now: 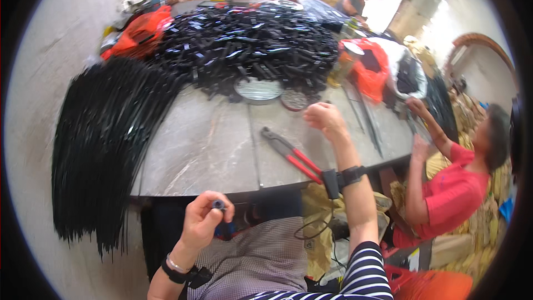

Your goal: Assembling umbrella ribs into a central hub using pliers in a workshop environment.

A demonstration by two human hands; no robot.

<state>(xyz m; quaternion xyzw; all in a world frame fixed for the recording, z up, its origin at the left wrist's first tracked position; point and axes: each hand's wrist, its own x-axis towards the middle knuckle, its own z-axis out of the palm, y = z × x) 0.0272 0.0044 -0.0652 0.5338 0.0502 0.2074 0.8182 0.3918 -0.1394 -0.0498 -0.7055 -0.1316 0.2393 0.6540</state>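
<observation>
My left hand (202,219) is at the table's near edge, above my lap. Its fingers wrap round a dark tube-shaped piece (218,205) with a round, metallic-looking end turned up. My right hand (326,118) is raised over the table, fingertips pinched, beside a small round dish of small pieces (294,100); whatever is between the fingers is hidden. Left of that dish stands a wider round tray of thin silvery pieces (259,89). Below my right hand lie red-handled pliers (291,154), their dark jaws pointing away from me.
A big heap of short black pieces (250,39) covers the far table. Long black strips (111,144) hang over the left edge. Red bags (145,30) stand at the far left and right. A co-worker in a red shirt (452,191) sits at the right; other people are at the back.
</observation>
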